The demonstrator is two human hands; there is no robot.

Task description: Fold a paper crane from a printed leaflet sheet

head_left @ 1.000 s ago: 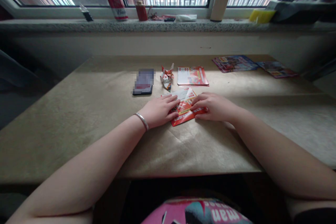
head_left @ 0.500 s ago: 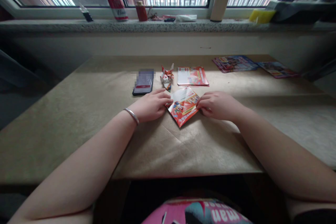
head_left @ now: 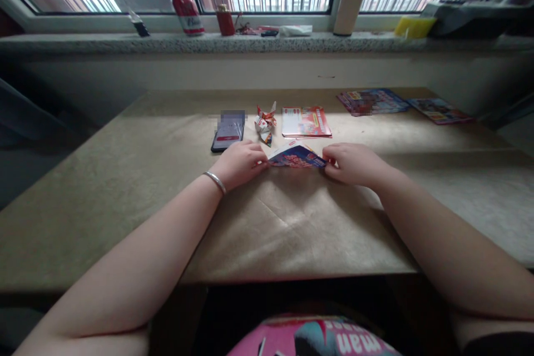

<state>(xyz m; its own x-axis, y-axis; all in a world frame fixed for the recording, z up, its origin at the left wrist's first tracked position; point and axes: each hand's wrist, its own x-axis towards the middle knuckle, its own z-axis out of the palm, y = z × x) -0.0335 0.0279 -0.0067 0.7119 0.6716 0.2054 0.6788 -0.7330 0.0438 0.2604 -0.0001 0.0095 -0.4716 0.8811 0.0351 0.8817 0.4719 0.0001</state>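
Observation:
A printed sheet of paper point(head_left: 297, 157) is bent up into a triangle, its blue printed side facing me and a white strip showing along the top. My left hand point(head_left: 242, 163) pinches its left corner between thumb and fingers. At the right corner, my right hand point(head_left: 349, 163) is closed on the paper in the same way. Just beyond the sheet stands a folded paper figure point(head_left: 265, 124) in red and white, with pointed tips. To its right lies a small stack of red-and-white printed sheets point(head_left: 306, 122).
A phone point(head_left: 228, 131) lies left of the paper figure, close to my left hand. Blue printed leaflets point(head_left: 373, 101) rest at the table's back right. On the windowsill point(head_left: 158, 43) stand a red can point(head_left: 187, 13) and a red bottle point(head_left: 225, 20); a yellow object point(head_left: 415, 27) is farther right.
The sheet lay flat as a diamond with its orange side up; its near corner has been folded up and away, showing the blue side. Both hands now grip the side corners.

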